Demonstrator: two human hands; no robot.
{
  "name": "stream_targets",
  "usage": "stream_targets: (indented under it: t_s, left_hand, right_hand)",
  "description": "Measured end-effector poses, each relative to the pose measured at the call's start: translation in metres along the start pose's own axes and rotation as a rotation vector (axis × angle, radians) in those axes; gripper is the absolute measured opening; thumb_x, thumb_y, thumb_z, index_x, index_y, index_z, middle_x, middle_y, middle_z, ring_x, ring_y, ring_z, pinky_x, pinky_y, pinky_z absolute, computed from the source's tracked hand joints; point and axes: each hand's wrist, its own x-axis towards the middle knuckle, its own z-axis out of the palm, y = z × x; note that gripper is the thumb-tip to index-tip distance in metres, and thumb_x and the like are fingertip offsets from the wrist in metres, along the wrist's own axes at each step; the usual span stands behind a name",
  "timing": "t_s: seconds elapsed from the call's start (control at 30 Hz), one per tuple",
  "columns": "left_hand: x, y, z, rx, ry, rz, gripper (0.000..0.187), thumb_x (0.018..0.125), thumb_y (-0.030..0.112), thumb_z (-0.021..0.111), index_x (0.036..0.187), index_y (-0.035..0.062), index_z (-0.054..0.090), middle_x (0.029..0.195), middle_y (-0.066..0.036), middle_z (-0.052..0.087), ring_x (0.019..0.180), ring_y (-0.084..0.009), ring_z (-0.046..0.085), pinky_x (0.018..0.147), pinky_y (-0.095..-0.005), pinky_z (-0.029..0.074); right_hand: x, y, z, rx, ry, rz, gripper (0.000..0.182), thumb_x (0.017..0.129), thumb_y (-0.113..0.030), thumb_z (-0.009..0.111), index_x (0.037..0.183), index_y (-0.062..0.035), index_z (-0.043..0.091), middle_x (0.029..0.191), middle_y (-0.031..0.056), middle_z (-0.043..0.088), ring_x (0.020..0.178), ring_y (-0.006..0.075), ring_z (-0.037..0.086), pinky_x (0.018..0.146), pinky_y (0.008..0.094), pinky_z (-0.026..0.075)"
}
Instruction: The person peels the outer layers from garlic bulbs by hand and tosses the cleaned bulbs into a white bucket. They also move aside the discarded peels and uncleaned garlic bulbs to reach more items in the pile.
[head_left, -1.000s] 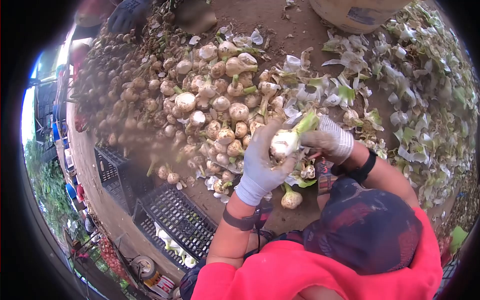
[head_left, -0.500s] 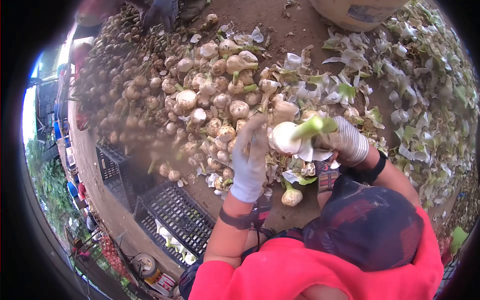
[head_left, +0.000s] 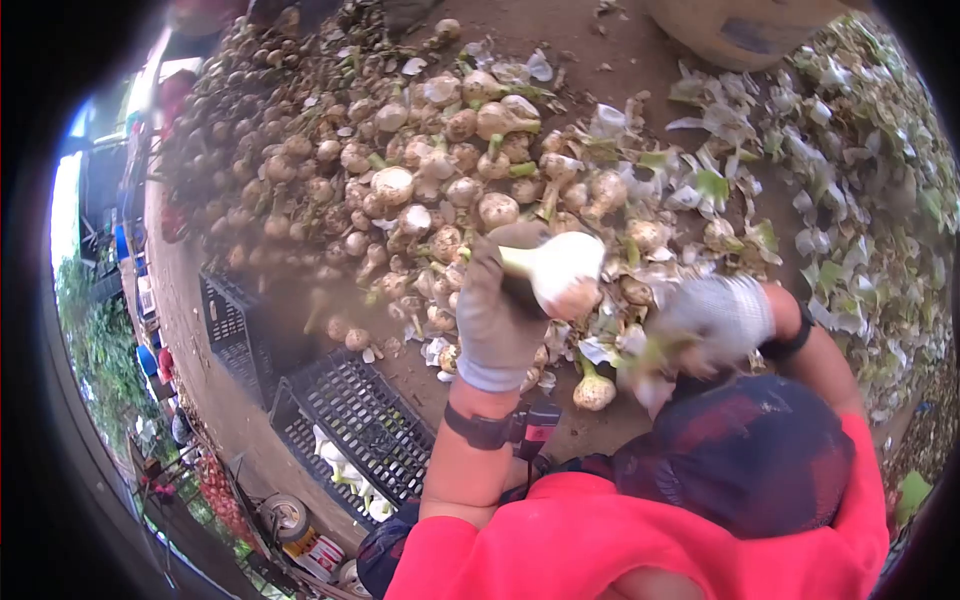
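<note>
My left hand (head_left: 497, 310), in a pale glove, is closed on the green stem of a garlic bulb (head_left: 570, 268). The bulb points right, mostly white, with brownish skin on its underside. To the right, my gloved right hand (head_left: 718, 325) is smeared by motion. Its fingers hold strips of peeled garlic skin (head_left: 650, 372), partly green and blurred. Beneath both hands spreads a heap of dirty garlic bulbs (head_left: 497, 210) with short stems. One loose garlic bulb (head_left: 594, 390) lies on the ground between my arms.
A black plastic crate (head_left: 375, 425) at lower left holds several white bulbs (head_left: 345, 470); another dark crate (head_left: 228, 325) stands behind it. Peeled skins (head_left: 850, 210) cover the right side. A bucket (head_left: 745, 30) stands at the top. My dark-clothed knee (head_left: 735, 455) is close by.
The garlic bulb has passed from my right hand to my left, and its stem now points left. My right hand has moved down and right with torn skin.
</note>
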Motion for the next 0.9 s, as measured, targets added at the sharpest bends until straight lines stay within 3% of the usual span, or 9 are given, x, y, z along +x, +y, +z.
stream_targets:
  t_s: [0.1,0.2,0.27,0.3,0.33,0.43,0.57,0.67,0.9]
  left_hand:
    - [0.009,0.006,-0.018,-0.166,0.128,-0.025,0.039,0.093,0.039,0.05,0.114,0.0063,0.055,0.116,-0.011,0.059,0.109,-0.0313,0.057,0.091,-0.0465,0.048]
    - [0.008,-0.004,-0.013,-0.054,0.105,0.02,0.038,0.092,0.036,0.051,0.116,0.0059,0.054,0.117,-0.014,0.059,0.106,-0.0337,0.058,0.091,-0.0471,0.048]
    - [0.011,-0.007,-0.007,0.018,0.057,0.055,0.036,0.091,0.031,0.052,0.116,0.0046,0.053,0.116,-0.015,0.06,0.102,-0.034,0.06,0.09,-0.0464,0.047]
    - [0.011,-0.005,-0.006,0.164,0.023,0.076,0.034,0.09,0.024,0.051,0.115,0.0023,0.052,0.114,-0.016,0.059,0.102,-0.0336,0.059,0.09,-0.0451,0.047]
    - [0.007,-0.005,-0.004,0.316,-0.01,0.077,0.031,0.088,0.017,0.05,0.114,-0.0001,0.051,0.113,-0.018,0.058,0.103,-0.0332,0.059,0.089,-0.0438,0.047]
    - [0.01,-0.007,0.009,0.544,0.003,0.173,0.03,0.08,0.008,0.05,0.108,-0.0034,0.051,0.11,-0.015,0.053,0.107,-0.0262,0.053,0.092,-0.041,0.045]
    - [0.005,-0.009,0.02,0.713,0.01,0.257,0.023,0.076,0.003,0.051,0.099,-0.0011,0.052,0.103,-0.01,0.05,0.095,-0.018,0.051,0.089,-0.0321,0.042]
    - [0.004,-0.011,0.028,0.678,0.002,0.291,0.018,0.076,-0.001,0.048,0.094,0.0003,0.052,0.099,-0.008,0.049,0.088,-0.0153,0.052,0.081,-0.0261,0.045]
    - [0.01,-0.022,0.024,0.789,0.091,0.25,0.018,0.074,-0.005,0.05,0.09,0.0011,0.052,0.093,-0.009,0.049,0.084,-0.0169,0.05,0.073,-0.0282,0.046]
  right_hand:
    - [-0.052,0.032,-0.017,-0.021,0.279,-0.454,0.034,0.082,-0.02,0.059,0.111,-0.002,0.06,0.083,0.0097,0.069,0.072,0.0225,0.066,0.061,0.036,0.052]
    - [-0.068,0.04,-0.053,-0.855,0.827,1.046,0.066,0.075,-0.025,0.069,0.134,-0.0069,0.044,0.115,0.0153,0.061,0.083,0.0264,0.065,0.072,0.0394,0.052]
    - [-0.057,0.038,-0.04,-1.556,0.789,0.876,0.065,0.073,-0.024,0.07,0.132,-0.0085,0.046,0.118,0.0159,0.059,0.079,0.0252,0.065,0.075,0.0395,0.052]
    - [-0.045,0.02,-0.03,-0.714,1.049,0.724,0.063,0.072,-0.022,0.072,0.129,-0.0088,0.049,0.106,0.0164,0.063,0.078,0.0233,0.064,0.074,0.0354,0.053]
    - [-0.029,0.003,-0.021,-0.349,1.038,0.705,0.062,0.07,-0.02,0.075,0.126,-0.0071,0.052,0.095,0.0148,0.064,0.077,0.0212,0.064,0.072,0.0315,0.052]
    - [0.005,0.0,-0.006,-0.242,0.826,0.264,0.055,0.068,-0.036,0.08,0.105,-0.0007,0.061,0.084,0.0119,0.064,0.074,0.0195,0.063,0.068,0.0319,0.051]
    - [0.032,0.0,-0.004,-0.471,0.792,0.376,0.054,0.069,-0.048,0.077,0.09,-0.0002,0.062,0.076,0.0173,0.064,0.069,0.0255,0.064,0.063,0.0372,0.05]
    - [0.036,0.018,-0.001,-0.254,0.759,0.397,0.053,0.071,-0.049,0.075,0.085,0.0004,0.061,0.068,0.0169,0.063,0.065,0.0249,0.065,0.059,0.0377,0.05]
    - [0.031,0.031,0.018,-0.064,0.794,0.329,0.03,0.086,-0.028,0.063,0.095,0.0,0.062,0.072,0.0189,0.063,0.067,0.0311,0.065,0.06,0.0374,0.05]
